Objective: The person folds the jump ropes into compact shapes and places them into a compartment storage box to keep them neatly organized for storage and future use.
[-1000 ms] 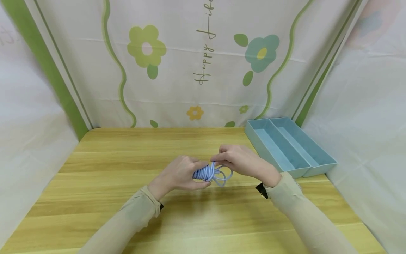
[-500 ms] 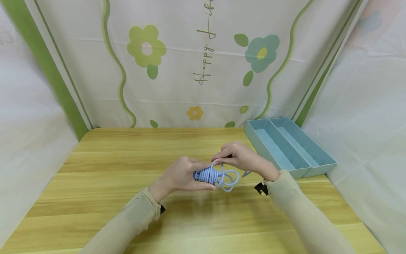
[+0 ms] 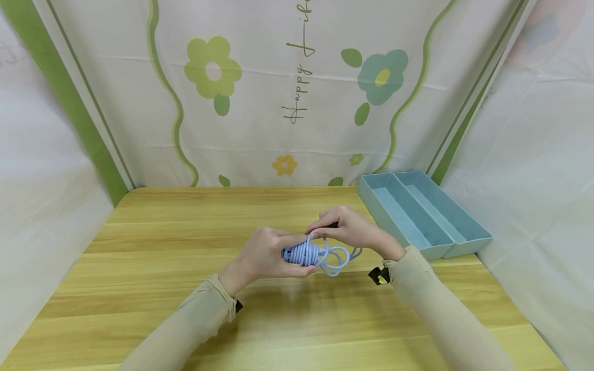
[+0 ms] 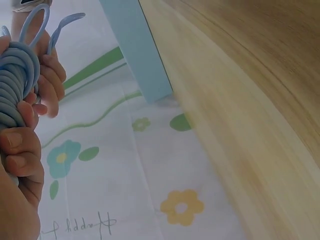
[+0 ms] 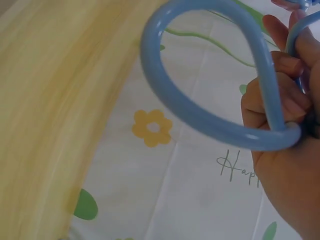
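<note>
Blue cable bundle [image 3: 301,253]: coils partly covered by left hand [image 3: 262,255]; free end hidden under right hand [image 3: 350,229]. Left wrist view: bundle cut off at left edge, blue tray [image 4: 137,50] cut off at top. Right wrist view: worktop [image 5: 45,100] blurred; cable loop runs off the top.

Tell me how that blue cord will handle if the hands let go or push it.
The blue cord looks floppy yet springy: loose loops arc out in smooth curves, so it would probably uncoil. Its smooth, glossy surface in the right wrist view suggests it may slip. The left hand grips the wound bundle; the right hand pinches a strand.
</note>
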A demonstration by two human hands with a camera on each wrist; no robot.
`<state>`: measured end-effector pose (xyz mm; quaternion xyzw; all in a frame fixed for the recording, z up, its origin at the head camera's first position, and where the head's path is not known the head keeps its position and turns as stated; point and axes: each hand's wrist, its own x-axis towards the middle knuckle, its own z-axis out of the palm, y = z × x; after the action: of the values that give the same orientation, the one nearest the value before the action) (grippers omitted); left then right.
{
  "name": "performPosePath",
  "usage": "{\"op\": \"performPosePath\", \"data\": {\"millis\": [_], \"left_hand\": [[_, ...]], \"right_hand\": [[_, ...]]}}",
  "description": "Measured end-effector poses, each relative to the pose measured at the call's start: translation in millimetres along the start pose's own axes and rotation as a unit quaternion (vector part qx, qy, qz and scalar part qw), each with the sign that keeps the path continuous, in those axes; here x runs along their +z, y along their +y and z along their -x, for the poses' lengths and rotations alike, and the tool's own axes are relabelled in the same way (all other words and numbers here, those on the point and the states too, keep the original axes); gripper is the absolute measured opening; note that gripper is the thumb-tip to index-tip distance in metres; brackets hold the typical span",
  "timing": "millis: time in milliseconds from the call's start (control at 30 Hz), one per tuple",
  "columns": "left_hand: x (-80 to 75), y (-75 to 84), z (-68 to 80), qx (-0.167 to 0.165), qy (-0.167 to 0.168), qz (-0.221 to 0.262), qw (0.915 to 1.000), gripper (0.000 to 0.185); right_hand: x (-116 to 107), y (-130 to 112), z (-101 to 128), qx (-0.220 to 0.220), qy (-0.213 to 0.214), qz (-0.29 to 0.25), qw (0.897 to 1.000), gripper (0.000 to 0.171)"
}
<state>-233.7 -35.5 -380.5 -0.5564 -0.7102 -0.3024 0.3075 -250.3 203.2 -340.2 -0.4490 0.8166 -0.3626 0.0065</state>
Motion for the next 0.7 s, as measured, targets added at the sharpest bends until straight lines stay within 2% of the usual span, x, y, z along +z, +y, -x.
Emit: {"op": "performPosePath", "data": {"millis": [233, 367, 467, 567, 700], "left_hand": [[-0.4, 0.1, 0.5, 0.006, 0.013, 0.002, 0.9999, 0.051], [-1.8, -1.2, 1.3, 0.002, 0.026, 0.024, 0.9994, 0.051], [-2.6, -2.6, 2.6, -0.013, 0.037, 0.069, 0.9968, 0.049], [-2.4, -4.0, 4.0, -0.038, 0.054, 0.121, 0.9904, 0.046], [-1.7, -5.2, 5.8, -0.079, 0.079, 0.153, 0.9819, 0.040]], "right_hand": [[1, 5, 1, 0.019, 0.000, -0.050, 0.999, 0.017], [2, 6, 2, 0.026, 0.004, -0.081, 0.996, 0.019], [4, 10, 4, 0.032, 0.022, -0.108, 0.993, 0.019], [9, 15, 7, 0.037, 0.047, -0.133, 0.989, 0.021], [19, 18, 7, 0.047, 0.079, -0.158, 0.983, 0.027]]}}
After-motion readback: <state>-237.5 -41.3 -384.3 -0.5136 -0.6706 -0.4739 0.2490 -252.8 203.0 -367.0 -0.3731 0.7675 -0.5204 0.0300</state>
